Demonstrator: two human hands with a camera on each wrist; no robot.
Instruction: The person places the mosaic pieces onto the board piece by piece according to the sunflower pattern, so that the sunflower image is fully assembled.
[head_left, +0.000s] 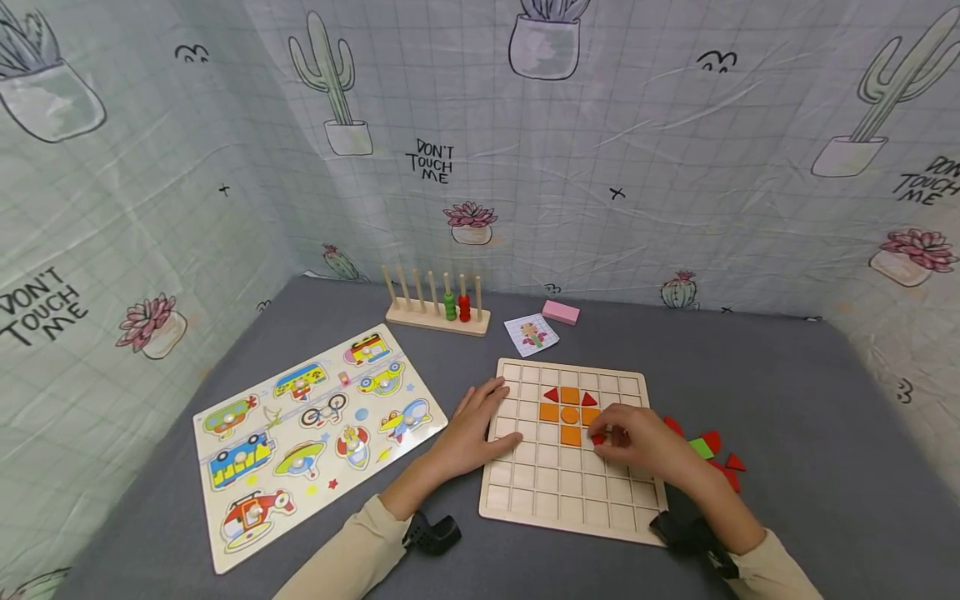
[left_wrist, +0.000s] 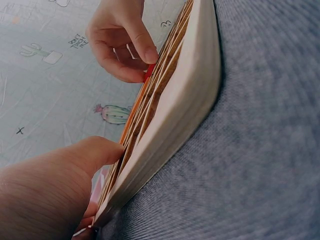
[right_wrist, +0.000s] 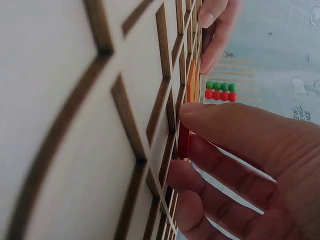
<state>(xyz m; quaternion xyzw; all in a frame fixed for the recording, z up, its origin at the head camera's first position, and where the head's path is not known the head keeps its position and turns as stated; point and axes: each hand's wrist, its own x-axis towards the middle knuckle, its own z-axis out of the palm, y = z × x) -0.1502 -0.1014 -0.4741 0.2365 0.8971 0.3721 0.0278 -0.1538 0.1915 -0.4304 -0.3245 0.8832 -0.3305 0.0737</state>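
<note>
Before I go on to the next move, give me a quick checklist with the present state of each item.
1. Grip on the piece: ok. The right hand pinches a red piece.
2. Board steadied: ok. The left hand rests on the left edge of the grid board.
3. Orange cross in place: ok. Four orange squares surround an orange circle.
4. Held piece released into a cell: not ok. It is between thumb and finger.
5. Pattern card uncovered: ok. It lies beyond the board.
6. Count of loose red and green pieces: cannot tell. Some are partly hidden.
</note>
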